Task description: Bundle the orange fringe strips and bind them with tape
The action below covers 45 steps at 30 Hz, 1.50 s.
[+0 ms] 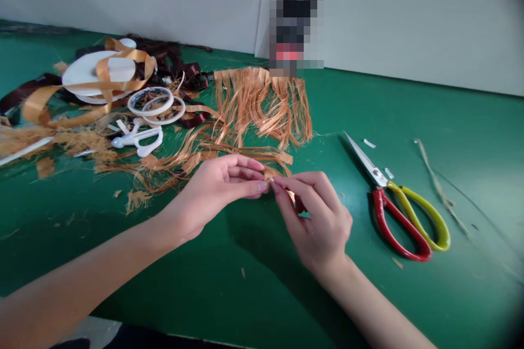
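The left hand (213,188) and right hand (317,218) are clamped together on what looks like a small gold ribbon scrap (272,179), left of the red-and-yellow steel scissors (403,218); a gold ribbon fringe (262,103) lies already frayed beyond.

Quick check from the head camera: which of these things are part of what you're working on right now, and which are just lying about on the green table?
In use:
- left hand
- right hand
- frayed copper ribbon strands, pinched between them

Lying about:
- red-and-yellow-handled scissors
- white plastic scissors
- white tape rolls
- gold ribbon spool
- dark maroon ribbon
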Motion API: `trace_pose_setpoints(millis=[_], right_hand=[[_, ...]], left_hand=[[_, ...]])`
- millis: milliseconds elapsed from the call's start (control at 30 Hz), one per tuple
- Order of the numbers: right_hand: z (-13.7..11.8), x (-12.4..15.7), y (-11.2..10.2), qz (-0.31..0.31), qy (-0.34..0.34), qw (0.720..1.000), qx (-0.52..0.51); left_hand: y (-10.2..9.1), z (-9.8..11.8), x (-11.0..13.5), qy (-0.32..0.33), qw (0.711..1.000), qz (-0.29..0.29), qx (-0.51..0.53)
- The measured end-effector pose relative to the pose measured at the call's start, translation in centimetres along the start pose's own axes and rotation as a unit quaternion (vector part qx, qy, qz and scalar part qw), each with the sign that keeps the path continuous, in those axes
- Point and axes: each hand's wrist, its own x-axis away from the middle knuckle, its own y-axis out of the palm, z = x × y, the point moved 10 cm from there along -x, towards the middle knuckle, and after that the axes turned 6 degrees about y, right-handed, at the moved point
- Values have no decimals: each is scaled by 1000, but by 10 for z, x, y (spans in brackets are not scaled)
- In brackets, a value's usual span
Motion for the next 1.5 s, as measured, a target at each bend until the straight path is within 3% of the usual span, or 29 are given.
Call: trace_pose_setpoints(millis=[267, 500, 633, 800, 967, 1167, 1333, 1500], right_hand=[[-6, -4, -3, -3, 7, 1000, 6], [-5, -4, 0, -6, 40, 999, 9], [9, -4, 6, -39, 133, 989, -52], [35, 4, 18, -93, 286, 939, -165], [46, 9, 24, -112, 343, 909, -209], [35, 3, 22, -100, 283, 938, -175], [12, 2, 16, -68, 150, 985, -46], [2, 6, 19, -70, 93, 993, 20]], left_hand=[[4, -3, 1, -7, 999, -8, 33], [-1, -2, 1, 13, 1000, 16, -15], [-2, 1, 0, 31, 997, 26, -63], [-3, 5, 2, 46, 992, 44, -109], [-2, 7, 3, 53, 991, 42, -116], [-2, 5, 2, 54, 990, 44, -123], [-3, 3, 1, 57, 988, 49, -133], [-2, 2, 2, 57, 988, 47, -135]])
